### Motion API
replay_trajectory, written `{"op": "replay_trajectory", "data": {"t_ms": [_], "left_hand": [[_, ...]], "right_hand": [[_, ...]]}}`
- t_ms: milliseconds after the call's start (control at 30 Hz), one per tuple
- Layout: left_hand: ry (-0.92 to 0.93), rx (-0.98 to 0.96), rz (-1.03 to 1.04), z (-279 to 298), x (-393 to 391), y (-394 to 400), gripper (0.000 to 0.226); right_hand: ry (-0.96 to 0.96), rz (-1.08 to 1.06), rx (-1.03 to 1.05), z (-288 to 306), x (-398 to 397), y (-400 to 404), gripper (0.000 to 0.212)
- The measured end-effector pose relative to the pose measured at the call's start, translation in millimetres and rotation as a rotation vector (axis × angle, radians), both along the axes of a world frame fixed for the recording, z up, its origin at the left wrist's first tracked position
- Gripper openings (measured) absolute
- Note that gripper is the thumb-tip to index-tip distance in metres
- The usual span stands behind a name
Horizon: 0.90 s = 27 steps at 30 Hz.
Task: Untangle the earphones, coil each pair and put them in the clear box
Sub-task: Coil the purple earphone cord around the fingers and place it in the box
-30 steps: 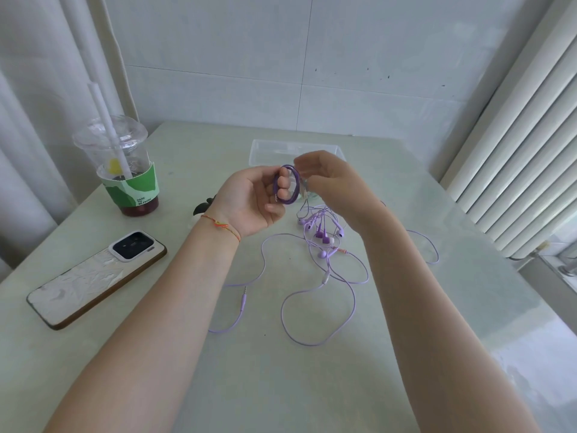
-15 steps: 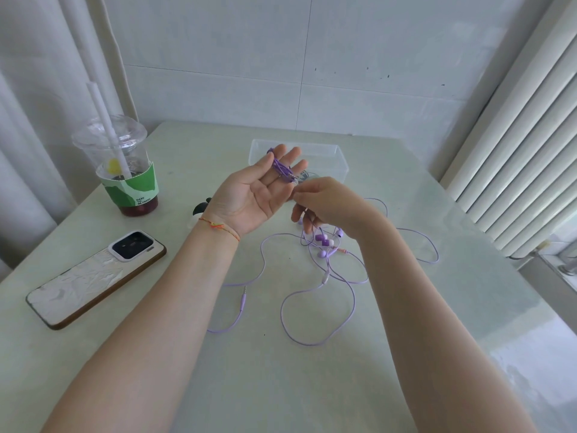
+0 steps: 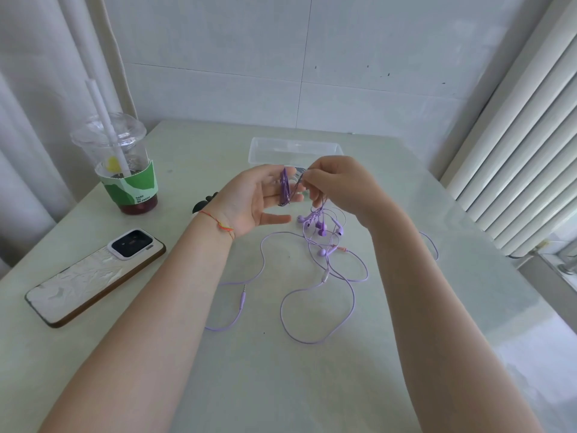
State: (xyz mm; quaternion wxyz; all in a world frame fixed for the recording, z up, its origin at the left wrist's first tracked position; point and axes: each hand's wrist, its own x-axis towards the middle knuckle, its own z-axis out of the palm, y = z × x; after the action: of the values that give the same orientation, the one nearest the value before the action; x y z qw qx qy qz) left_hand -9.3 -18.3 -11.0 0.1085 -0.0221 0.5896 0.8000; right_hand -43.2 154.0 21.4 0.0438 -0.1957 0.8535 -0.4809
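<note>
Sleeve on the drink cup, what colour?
Green, in two shades, on the cup sleeve; head view.

Head-worn camera looks forward and down, close over the table [image 3: 312,385].

Left grip [image 3: 259,198] flat-fingered, right grip [image 3: 335,185] pinching.
</note>
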Motion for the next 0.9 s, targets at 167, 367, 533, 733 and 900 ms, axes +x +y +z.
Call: {"op": "replay_trajectory", "data": {"t_ms": [167, 367, 533, 733, 900], "left_hand": [[-0.013, -0.119, -0.195, 1.4, 4.2, 6.8, 0.045], [0.028, 0.105, -0.385, 4.8, 8.7, 1.5, 0.05], [0.083, 0.534, -0.339, 6.7, 6.7, -3.4, 0.06], [0.067, 0.563, -0.081, 4.9, 0.7, -7.7, 0.063], [0.046, 0.323, -0.016, 2.4, 0.0, -3.4, 0.064]], "right_hand": [[0.06, -0.063, -0.131, -1.9, -7.1, 3.2, 0.021], [-0.018, -0.049, -0.269, -7.8, -10.8, 8.2, 0.021], [-0.059, 0.049, -0.186, -16.5, -11.3, 9.5, 0.023], [-0.207, 0.192, 0.103, -13.6, -3.5, 8.3, 0.021], [-0.136, 0.129, 0.133, -5.1, 0.8, 7.3, 0.018]]}}
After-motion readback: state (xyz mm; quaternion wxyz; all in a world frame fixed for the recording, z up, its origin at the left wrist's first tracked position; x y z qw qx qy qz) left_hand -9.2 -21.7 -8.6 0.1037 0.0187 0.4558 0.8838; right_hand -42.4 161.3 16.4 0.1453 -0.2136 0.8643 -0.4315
